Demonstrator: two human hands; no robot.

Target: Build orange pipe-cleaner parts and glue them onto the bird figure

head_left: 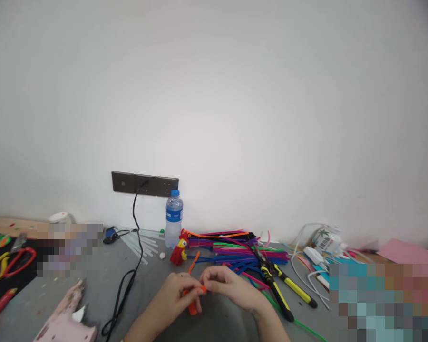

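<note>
My left hand (174,297) and my right hand (228,285) meet low in the middle of the grey table (221,323). Both pinch an orange pipe cleaner piece (193,308) between their fingertips; its lower end sticks out under my left fingers. Another orange strand (194,262) rises just behind the hands. A small red and yellow pipe-cleaner bird figure (179,251) stands a little behind my left hand.
A pile of coloured pipe cleaners (235,251) lies behind the hands, yellow-handled pliers (276,285) to their right. A water bottle (173,219) stands by the wall socket (144,184); a black cable (128,280) runs down. A pink glue gun (67,318) lies front left.
</note>
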